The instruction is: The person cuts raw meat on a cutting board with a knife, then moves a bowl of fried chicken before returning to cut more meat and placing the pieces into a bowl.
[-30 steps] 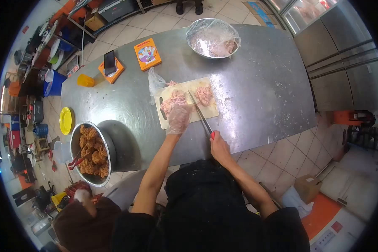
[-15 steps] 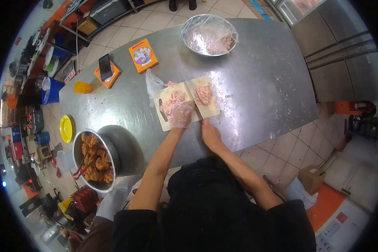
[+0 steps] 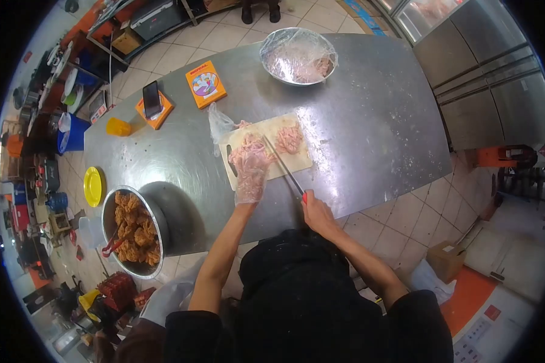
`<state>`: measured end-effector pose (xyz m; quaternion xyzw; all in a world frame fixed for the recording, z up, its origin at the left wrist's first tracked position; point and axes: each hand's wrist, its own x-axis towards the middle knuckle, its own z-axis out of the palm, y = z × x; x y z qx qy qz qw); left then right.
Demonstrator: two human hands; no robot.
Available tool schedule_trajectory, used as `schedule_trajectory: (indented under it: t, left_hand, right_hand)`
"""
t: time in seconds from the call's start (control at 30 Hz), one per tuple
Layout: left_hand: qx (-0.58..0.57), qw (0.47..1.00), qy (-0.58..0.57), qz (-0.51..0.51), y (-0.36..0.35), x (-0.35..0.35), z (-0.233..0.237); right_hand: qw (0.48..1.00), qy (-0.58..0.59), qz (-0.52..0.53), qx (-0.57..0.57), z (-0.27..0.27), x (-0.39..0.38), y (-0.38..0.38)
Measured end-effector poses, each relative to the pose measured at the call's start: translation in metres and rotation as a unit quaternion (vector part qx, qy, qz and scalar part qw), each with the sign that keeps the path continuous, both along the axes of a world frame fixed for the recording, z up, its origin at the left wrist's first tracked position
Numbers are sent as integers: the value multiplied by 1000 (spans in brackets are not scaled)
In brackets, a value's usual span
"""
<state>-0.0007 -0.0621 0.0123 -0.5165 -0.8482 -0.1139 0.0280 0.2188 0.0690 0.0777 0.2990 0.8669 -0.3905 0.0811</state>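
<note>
My left hand (image 3: 252, 174), in a clear plastic glove, presses its fingers onto a pile of raw meat pieces (image 3: 248, 144) on the white cutting board (image 3: 298, 162). Its fingertips are partly lost among the meat. My right hand (image 3: 318, 214) is closed round the red handle of a long knife (image 3: 292, 176). The blade slants across the board, its tip near the edge of the left pile. A smaller heap of cut meat (image 3: 289, 139) lies right of the blade. A crumpled clear plastic bag (image 3: 220, 124) touches the board's far left corner.
On the steel table (image 3: 369, 133) stand a film-covered bowl of meat (image 3: 298, 57), an orange box (image 3: 206, 85), a phone (image 3: 152, 100) on another box, an orange cup (image 3: 118, 126) and a yellow plate (image 3: 94, 186). A pot of fried chicken (image 3: 133, 233) with red tongs stands at the near left.
My right hand has drawn back toward me and right, and the knife now lies at a greater slant. My left hand has shifted slightly left, its glove showing more fully.
</note>
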Motion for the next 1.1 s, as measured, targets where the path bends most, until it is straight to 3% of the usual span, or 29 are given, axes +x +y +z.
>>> schedule_trajectory:
  t: [0.23, 0.33, 0.43, 0.5, 0.6, 0.7, 0.83, 1.0, 1.1]
  left_hand:
    - [19, 999, 15, -33, -2, 1, 0]
    - [-1, 1000, 12, -22, 5, 0, 8]
    - [78, 996, 31, 5, 14, -4, 13]
    - [137, 990, -22, 4, 17, -5, 5]
    - [140, 986, -88, 1, 33, -7, 2]
    - [104, 990, -77, 50, 51, 1, 17]
    - [108, 989, -67, 82, 60, -6, -31]
    - [108, 991, -54, 62, 56, -8, 4]
    - [119, 989, -64, 61, 52, -10, -13]
  right_hand:
    - [998, 8, -46, 33, -20, 2, 17]
    - [999, -14, -41, 23, -3, -7, 24]
    - [999, 0, -35, 24, 0, -3, 17]
    - [999, 11, -26, 16, 5, 2, 11]
    - [1000, 8, -11, 5, -4, 8, 0]
    - [1000, -24, -2, -10, -11, 8, -6]
    - [999, -37, -12, -27, -14, 0, -11]
    - [998, -19, -24, -46, -27, -9, -15]
    - [999, -16, -28, -41, -29, -30, -13]
